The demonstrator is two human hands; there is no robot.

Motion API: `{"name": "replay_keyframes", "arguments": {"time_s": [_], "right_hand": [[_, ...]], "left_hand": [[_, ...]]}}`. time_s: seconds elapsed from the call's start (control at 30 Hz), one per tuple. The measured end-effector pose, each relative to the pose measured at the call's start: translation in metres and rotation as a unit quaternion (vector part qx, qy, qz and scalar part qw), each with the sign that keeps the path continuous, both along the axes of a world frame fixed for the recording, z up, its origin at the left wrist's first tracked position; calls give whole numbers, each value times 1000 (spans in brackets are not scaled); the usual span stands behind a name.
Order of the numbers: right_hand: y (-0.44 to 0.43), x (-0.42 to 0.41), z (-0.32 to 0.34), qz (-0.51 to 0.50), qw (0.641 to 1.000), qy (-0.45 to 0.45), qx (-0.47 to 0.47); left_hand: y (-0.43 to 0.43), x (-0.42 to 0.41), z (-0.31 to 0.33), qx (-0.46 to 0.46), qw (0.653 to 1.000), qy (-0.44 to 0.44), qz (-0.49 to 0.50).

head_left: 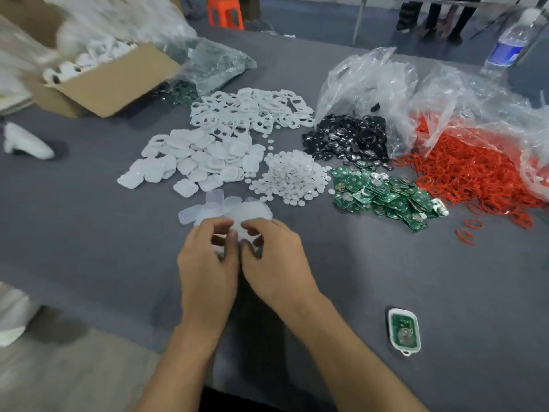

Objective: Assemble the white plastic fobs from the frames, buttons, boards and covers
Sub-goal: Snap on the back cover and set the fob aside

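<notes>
My left hand (208, 263) and my right hand (273, 260) are side by side at the near edge of a small heap of translucent pads (225, 208), fingers curled around something pale and blurred between them. Beyond lie piles of white frames (252, 113), white covers (193, 160), small white round buttons (292, 175) and green boards (386, 194). A partly built fob (404, 330), a white shell with a green board inside, lies on the grey table to my right.
Black discs (347, 139) and red rubber rings (472, 173) spill from clear plastic bags at the right. A cardboard box (113, 81) of white parts stands at the far left, a water bottle (509, 44) at the far right. People's legs show beyond the table.
</notes>
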State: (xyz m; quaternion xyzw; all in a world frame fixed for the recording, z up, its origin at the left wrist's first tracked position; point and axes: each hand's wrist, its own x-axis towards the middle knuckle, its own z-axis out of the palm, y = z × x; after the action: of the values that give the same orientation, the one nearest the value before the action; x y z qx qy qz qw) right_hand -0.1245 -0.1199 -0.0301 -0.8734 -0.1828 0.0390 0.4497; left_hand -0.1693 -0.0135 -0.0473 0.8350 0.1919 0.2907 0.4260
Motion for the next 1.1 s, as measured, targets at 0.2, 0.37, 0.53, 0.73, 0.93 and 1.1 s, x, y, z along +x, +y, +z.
{"name": "replay_keyframes", "arguments": {"time_s": [0.2,0.37,0.53,0.73,0.93,1.1], "right_hand": [[61,58,13,7,999,7,-52],[95,115,14,-14,989,-67,-129],[112,157,8,6,965,-72,-253],[105,160,0,-1,983,-101,-155],[96,153,5,11,994,-62,-94],[98,153,3,47,975,-61,-209]], "left_hand": [[43,56,16,-11,999,24,32],[74,113,13,33,995,92,36],[84,157,8,108,971,215,-20],[83,156,4,58,990,130,-13],[78,147,15,-8,994,109,2],[79,137,13,79,986,149,-15]]}}
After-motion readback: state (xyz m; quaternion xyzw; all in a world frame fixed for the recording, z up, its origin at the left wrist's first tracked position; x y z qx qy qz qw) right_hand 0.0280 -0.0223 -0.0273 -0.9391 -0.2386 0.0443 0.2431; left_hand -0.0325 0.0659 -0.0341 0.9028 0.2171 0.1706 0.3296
